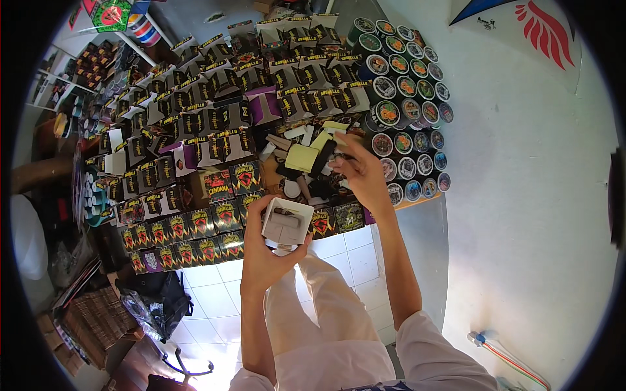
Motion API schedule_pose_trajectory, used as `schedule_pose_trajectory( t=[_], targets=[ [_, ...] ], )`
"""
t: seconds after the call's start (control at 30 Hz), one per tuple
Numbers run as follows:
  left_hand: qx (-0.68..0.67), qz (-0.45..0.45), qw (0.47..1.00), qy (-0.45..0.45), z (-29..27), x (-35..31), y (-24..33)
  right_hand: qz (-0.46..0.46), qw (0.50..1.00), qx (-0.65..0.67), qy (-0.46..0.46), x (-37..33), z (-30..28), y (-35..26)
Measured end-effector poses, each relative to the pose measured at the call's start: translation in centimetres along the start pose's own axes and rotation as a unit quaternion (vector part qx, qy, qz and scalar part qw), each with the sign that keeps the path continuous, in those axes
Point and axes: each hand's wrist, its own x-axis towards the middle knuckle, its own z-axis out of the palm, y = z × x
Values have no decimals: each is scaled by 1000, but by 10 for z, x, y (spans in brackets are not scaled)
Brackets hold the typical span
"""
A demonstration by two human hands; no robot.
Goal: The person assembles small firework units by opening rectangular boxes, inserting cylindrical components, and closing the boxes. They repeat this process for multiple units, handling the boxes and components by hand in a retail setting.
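My left hand is wrapped round a small white open-topped box, fingers on its left side and thumb at its lower right corner. Pale grey pieces and a small dark slim item show inside it. My right hand hovers at the right side of a loose heap, its fingers apart and bent. I see nothing held in it. Yellow paper pieces, black strips and small pale blocks make up the heap. Whether the fingertips touch it, I cannot tell.
Rows of open dark boxes cover the table's back and left. Closed black boxes with red emblems line the front edge. Round lidded tins stand stacked at the right, beside a white wall. A black bag lies lower left.
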Motion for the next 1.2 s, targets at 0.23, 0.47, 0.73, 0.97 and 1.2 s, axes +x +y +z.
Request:
schedule_pose_trajectory(
  t=[0.23,0.47,0.73,0.97,1.2],
  targets=[
    [1,1,1000,-2,-2,1,1,-21,916,-390,-95,3,-27,17],
    [-15,-7,1000,-6,-4,3,2,-18,849,-518,-103,-6,-17,11],
    [2,-6,1000,-11,-2,5,1,-225,854,-461,-90,8,24,14],
    [-21,-9,1000,-8,-2,7,3,-189,793,-562,-139,5,32,30],
    [-33,-28,999,7,-10,6,4,-89,832,-519,-174,5,-3,-12]
  ],
)
